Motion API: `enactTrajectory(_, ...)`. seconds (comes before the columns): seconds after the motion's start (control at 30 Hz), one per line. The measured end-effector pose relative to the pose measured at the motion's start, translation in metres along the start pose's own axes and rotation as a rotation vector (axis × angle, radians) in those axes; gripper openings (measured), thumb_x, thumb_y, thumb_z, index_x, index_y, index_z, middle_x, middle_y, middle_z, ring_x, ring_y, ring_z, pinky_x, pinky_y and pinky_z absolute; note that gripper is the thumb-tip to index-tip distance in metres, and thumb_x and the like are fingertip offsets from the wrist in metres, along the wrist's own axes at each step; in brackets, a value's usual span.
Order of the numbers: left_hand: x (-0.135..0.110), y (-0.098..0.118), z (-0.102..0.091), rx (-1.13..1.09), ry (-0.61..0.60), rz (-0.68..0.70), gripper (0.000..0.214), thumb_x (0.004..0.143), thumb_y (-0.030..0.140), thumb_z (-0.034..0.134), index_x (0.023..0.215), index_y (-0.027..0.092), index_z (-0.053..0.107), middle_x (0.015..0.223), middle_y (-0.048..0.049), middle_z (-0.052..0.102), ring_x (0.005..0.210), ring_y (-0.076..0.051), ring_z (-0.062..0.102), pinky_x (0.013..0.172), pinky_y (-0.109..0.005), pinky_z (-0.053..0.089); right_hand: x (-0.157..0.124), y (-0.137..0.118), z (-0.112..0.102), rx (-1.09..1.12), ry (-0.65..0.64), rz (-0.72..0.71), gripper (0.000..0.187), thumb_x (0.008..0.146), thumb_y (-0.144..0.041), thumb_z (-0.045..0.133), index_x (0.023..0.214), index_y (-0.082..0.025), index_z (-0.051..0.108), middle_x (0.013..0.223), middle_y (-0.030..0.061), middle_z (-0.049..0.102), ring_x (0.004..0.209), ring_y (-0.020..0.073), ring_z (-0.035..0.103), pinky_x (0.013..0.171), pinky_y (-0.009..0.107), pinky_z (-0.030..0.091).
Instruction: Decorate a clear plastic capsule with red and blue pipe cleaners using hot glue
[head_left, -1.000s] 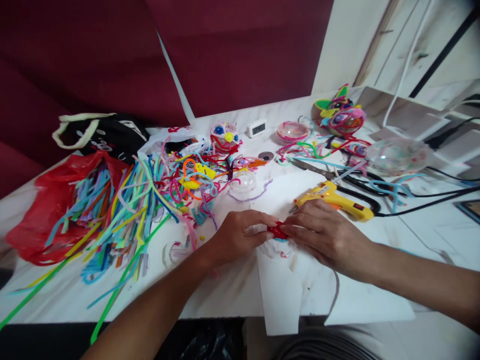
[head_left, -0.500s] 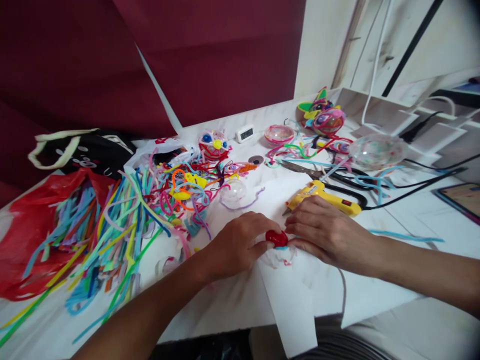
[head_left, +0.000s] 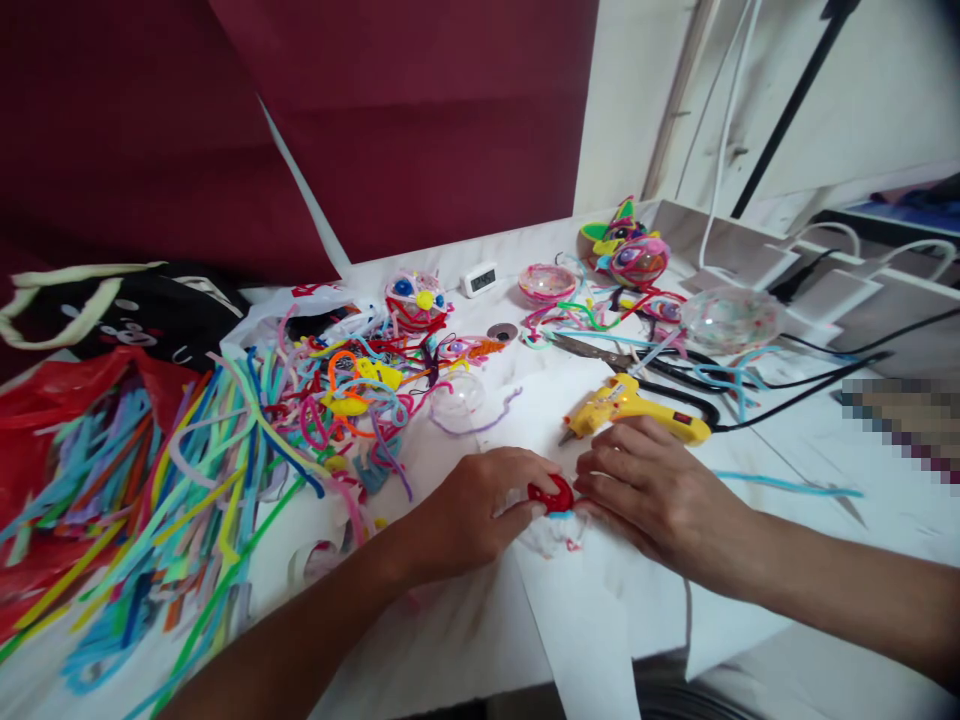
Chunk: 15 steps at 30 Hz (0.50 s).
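My left hand [head_left: 476,505] pinches the left side of a small round red piece [head_left: 553,495] between thumb and fingers. On its opposite side, my right hand [head_left: 660,495] presses with curled fingertips. The red piece sits on a clear plastic dome [head_left: 551,540] with a light blue edge and pink marks, which rests on white paper. What the red piece is made of is too blurred to tell. Just behind my right hand lies a yellow hot glue gun [head_left: 637,408], its nozzle pointing left.
Loose colourful pipe cleaners [head_left: 225,480] cover the left side, by a red plastic bag [head_left: 22,400] and a black bag [head_left: 142,315]. Behind are scissors [head_left: 592,350], a small digital clock [head_left: 478,281], a decorated ball [head_left: 415,298] and clear bowls [head_left: 731,320]. Black cables [head_left: 810,385] run right.
The view has shifted a little, so most things sit further left. The red piece has tilted and shows more of its ringed top. Both hands stay on it.
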<state>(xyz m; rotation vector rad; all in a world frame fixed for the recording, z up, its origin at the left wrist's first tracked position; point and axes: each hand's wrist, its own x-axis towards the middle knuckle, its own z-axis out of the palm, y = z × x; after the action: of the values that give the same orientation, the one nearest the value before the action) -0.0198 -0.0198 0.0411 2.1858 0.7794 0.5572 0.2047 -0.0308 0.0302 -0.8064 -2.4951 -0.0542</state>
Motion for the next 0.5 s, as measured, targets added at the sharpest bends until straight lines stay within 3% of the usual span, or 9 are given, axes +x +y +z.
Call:
enactTrajectory(0.23, -0.001, 0.013, 0.012, -0.003, 0.059, -0.075, 0.024, 0.083, 0.009, 0.051, 0.103, 0.019, 0.062, 0.108, -0.0046, 0.065, 0.105, -0.018, 0.058, 0.096, -0.032, 0.044, -0.007, 0.005, -0.008, -0.044, 0.007, -0.021, 0.018, 0.092, -0.026, 0.050, 0.088, -0.016, 0.065, 0.084, 0.0066, 0.066, 0.087, 0.0203, 0.054, 0.077, 0.039, 0.036)
enactTrajectory(0.5, -0.001, 0.014, 0.013, 0.188, -0.056, 0.019, 0.032, 0.086, 0.006, 0.046, 0.108, 0.024, 0.061, 0.116, -0.0041, 0.057, 0.106, -0.018, 0.052, 0.095, -0.032, 0.040, -0.019, 0.010, -0.003, 0.036, -0.007, 0.023, 0.018, 0.090, -0.030, 0.053, 0.091, -0.016, 0.065, 0.091, 0.0071, 0.066, 0.090, 0.0213, 0.054, 0.079, 0.039, 0.036)
